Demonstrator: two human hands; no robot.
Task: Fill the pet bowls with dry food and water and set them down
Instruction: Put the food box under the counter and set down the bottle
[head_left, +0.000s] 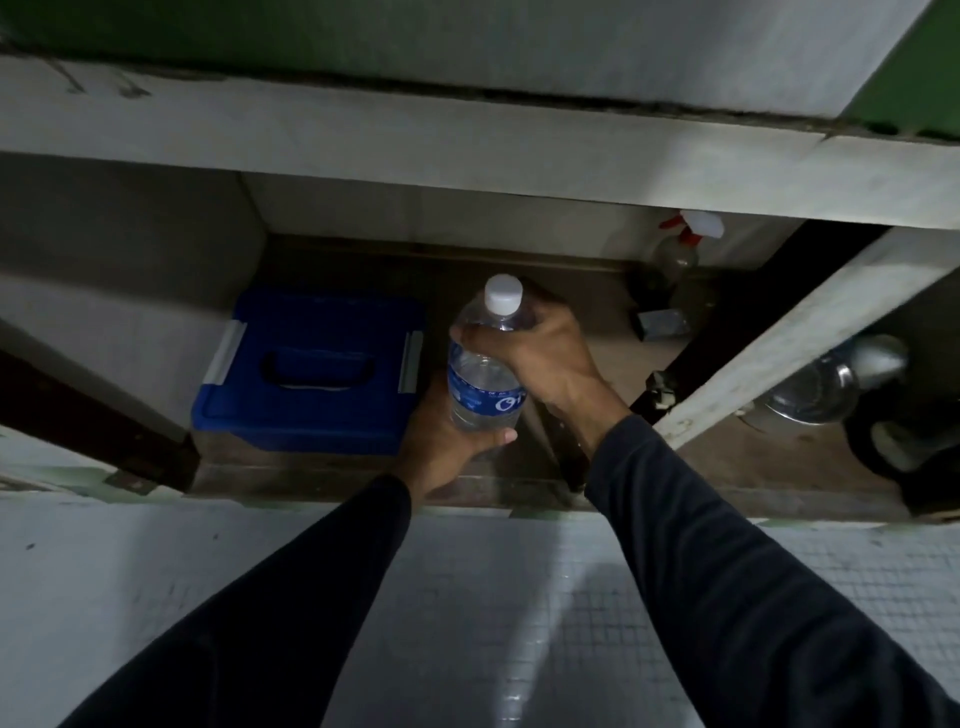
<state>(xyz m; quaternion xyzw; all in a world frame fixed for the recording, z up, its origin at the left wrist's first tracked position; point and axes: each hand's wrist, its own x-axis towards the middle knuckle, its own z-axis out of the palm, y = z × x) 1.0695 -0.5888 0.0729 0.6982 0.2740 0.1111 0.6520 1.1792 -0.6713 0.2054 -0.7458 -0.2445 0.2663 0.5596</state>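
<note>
Water bottle (485, 364), clear plastic, blue label, white cap (503, 294) fitted: held upright in front of the open cabinet under the worktop (467, 140). Left hand (447, 441) clamped around the lower body from beneath. Right hand (535, 348) clamped around the shoulder just below the cap. Blue lidded storage box (311, 369) just beside the bottle on the left, on the cabinet floor. Spray bottle (685, 244) at the cabinet's rear right. Metal vessel (826, 384) in the adjacent right compartment.

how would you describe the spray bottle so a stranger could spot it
Look into the open cupboard under the pale counter, toward its back right corner. There stands a clear plastic spray bottle; its red-and-white trigger head sets it apart from the white-capped water bottle in front.
</note>
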